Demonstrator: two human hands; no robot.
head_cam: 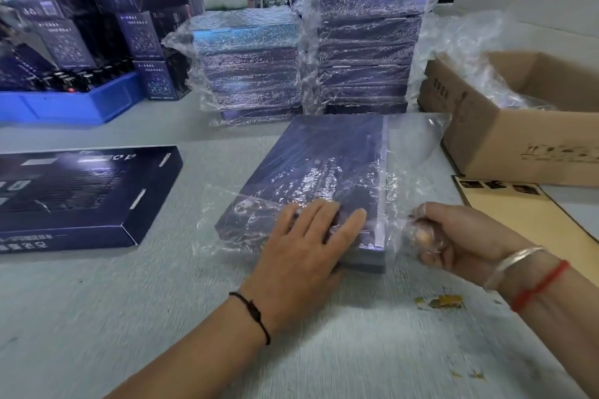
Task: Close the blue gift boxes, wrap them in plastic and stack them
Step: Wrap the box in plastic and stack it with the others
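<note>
Head view: blue box (311, 168) mid-table (162, 301), inside plastic bag (415, 152); left hand (304, 246) flat on its near corner, fingers straight; right hand (453, 236) just right, fingers bunching bag's slack; bare table nearer; wrapped stacks (304, 58) behind; carton (518, 126) right, holding plastic; open box (81, 194) left.

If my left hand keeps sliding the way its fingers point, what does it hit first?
Probably nothing soon: the left hand lies flat on the plastic-wrapped box, fingers pointing along its top toward the right-hand wrapped stack beyond it.
</note>
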